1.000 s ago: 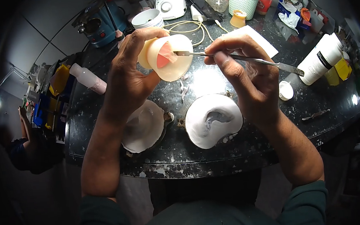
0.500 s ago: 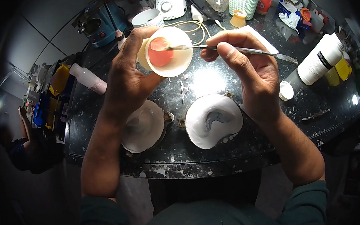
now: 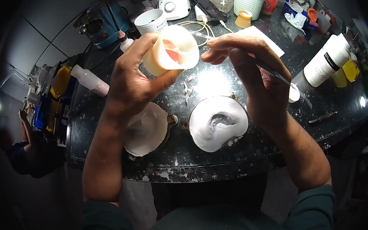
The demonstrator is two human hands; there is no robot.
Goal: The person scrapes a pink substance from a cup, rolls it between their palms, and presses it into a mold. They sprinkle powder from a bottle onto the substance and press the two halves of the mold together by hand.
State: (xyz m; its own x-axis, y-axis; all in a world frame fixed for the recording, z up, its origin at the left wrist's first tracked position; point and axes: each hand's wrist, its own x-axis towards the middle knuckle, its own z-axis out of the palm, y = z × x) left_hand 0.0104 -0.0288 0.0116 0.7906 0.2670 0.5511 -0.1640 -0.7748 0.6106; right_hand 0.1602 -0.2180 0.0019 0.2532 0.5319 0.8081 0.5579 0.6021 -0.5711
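Note:
My left hand (image 3: 133, 78) is wrapped round a translucent cup (image 3: 151, 60), tilted so its mouth faces right, with pinkish-orange material inside. In my right hand (image 3: 259, 72) is a thin metal tool (image 3: 274, 73), its near end pointing down to the right; its other end, by the cup's rim, is blurred. Beneath the hands, two white plaster-like molds rest on the black table. The right mold (image 3: 204, 135) has a curved hollow. The left mold (image 3: 145, 136) is partly hidden by my left forearm.
On the black table (image 3: 182, 159) stand a pink bottle (image 3: 90, 80), a white bottle (image 3: 326, 62), a white tub (image 3: 150, 21) and a green basket (image 3: 248, 3). A small white cup (image 3: 293, 93) is beside my right wrist. Another person (image 3: 25, 143) is at the far left.
The cup in my left hand has tilted more to the right. My right hand has turned, and the tool's tip has come out of the cup's mouth.

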